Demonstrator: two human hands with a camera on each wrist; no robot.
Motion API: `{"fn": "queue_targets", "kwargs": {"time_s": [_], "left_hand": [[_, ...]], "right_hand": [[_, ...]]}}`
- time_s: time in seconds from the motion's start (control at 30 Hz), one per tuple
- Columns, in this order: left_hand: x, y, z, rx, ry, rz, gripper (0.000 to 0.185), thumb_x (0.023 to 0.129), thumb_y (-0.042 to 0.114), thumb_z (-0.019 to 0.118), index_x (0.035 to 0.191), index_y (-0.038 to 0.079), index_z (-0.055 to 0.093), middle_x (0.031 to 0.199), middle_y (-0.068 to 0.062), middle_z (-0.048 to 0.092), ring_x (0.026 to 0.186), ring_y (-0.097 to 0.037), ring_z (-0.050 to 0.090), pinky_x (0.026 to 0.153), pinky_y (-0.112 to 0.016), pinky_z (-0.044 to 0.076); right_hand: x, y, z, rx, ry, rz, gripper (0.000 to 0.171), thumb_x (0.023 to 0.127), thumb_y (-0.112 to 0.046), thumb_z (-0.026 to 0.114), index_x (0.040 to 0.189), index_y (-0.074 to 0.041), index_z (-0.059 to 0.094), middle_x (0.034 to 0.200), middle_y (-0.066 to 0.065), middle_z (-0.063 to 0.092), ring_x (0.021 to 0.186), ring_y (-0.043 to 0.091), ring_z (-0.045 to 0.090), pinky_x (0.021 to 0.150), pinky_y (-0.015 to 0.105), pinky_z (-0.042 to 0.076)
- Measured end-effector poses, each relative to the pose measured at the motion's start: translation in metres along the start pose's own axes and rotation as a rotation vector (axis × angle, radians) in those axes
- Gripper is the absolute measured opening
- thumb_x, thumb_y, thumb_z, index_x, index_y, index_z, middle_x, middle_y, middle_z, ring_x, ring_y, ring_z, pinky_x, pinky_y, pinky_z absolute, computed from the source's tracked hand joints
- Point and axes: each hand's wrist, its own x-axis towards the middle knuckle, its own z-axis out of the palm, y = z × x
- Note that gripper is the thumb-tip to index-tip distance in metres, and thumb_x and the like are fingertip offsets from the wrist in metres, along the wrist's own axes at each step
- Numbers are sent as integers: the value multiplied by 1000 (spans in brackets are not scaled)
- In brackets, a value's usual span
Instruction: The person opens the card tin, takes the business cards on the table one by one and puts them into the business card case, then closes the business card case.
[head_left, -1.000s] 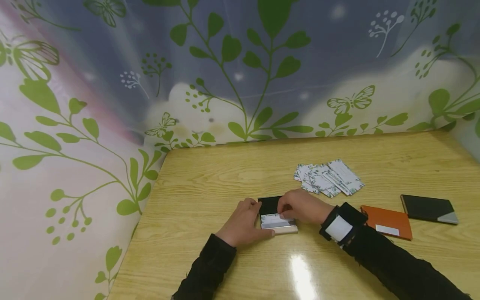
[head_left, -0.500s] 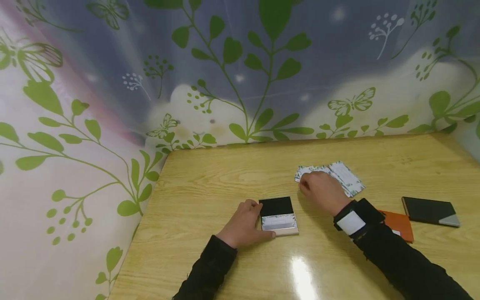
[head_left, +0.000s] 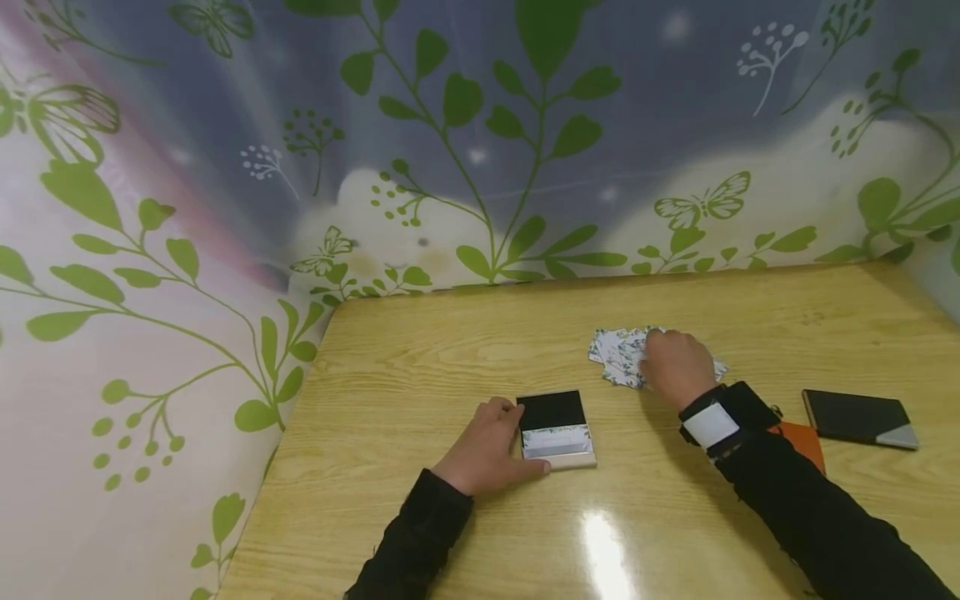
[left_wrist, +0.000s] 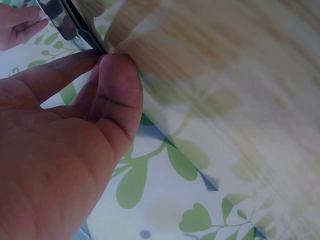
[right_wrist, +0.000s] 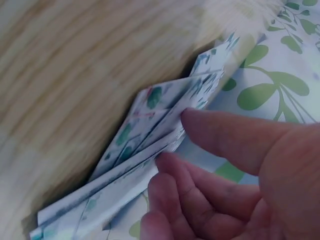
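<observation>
An opened business card case (head_left: 551, 410) lies on the table, with a black inner lid and a silver front lip. White cards with a leafy print (head_left: 555, 440) sit inside it. My left hand (head_left: 483, 450) holds the case by its left side, thumb at the near corner and fingers at the far one. My right hand (head_left: 678, 362) is over a loose pile of leaf-printed cards (head_left: 622, 354) and covers part of it. In the right wrist view, the thumb and forefinger tips are apart, right at the edges of the cards (right_wrist: 145, 130); the other fingers are curled.
An orange case or booklet (head_left: 804, 442) lies partly under the right forearm. To its right is a black case with a silver corner (head_left: 855, 415). A leaf-patterned curtain (head_left: 480, 167) borders the table's far and left edges.
My right hand has moved from the open case up and right to the card pile, then further right across it. My left hand has stayed at the case.
</observation>
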Motion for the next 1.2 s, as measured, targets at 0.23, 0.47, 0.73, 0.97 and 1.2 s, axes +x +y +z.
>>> {"fn": "queue_targets", "kwargs": {"time_s": [0.23, 0.47, 0.73, 0.97, 1.2], "left_hand": [[0, -1, 1, -9, -11, 5, 93, 78, 62, 66, 144, 3, 39, 134, -7, 40, 119, -21, 38, 98, -36, 38], [1, 0, 0, 6, 0, 2, 93, 77, 62, 66, 144, 3, 41, 133, -7, 41, 118, -21, 38, 98, -35, 38], [0, -1, -1, 1, -6, 9, 93, 78, 62, 66, 144, 3, 39, 133, -7, 40, 118, -21, 38, 98, -35, 38], [0, -1, -1, 5, -7, 5, 94, 78, 63, 65, 145, 3, 38, 134, -7, 39, 119, -21, 37, 98, -35, 38], [0, 0, -3, 2, -5, 5, 93, 78, 63, 65, 144, 2, 40, 134, -8, 40, 120, -22, 38, 98, -36, 38]], "right_hand": [[-2, -2, 2, -29, -12, 3, 26, 77, -12, 78, 71, 7, 61, 67, 22, 55, 63, 37, 56, 57, 50, 47], [-1, -7, -1, 48, -78, 14, 17, 82, -3, 68, 68, 4, 62, 59, 13, 53, 49, 22, 49, 42, 37, 38], [-5, -15, 4, -132, 80, -18, 26, 83, 2, 61, 58, 0, 62, 56, 12, 48, 48, 24, 49, 34, 39, 37], [7, -22, 3, -86, 387, -111, 13, 83, 1, 67, 70, 3, 70, 64, 17, 62, 55, 32, 57, 49, 44, 44], [10, -50, -3, 285, 54, -191, 17, 92, -11, 63, 103, -2, 72, 94, 12, 69, 80, 25, 64, 69, 40, 51]]}}
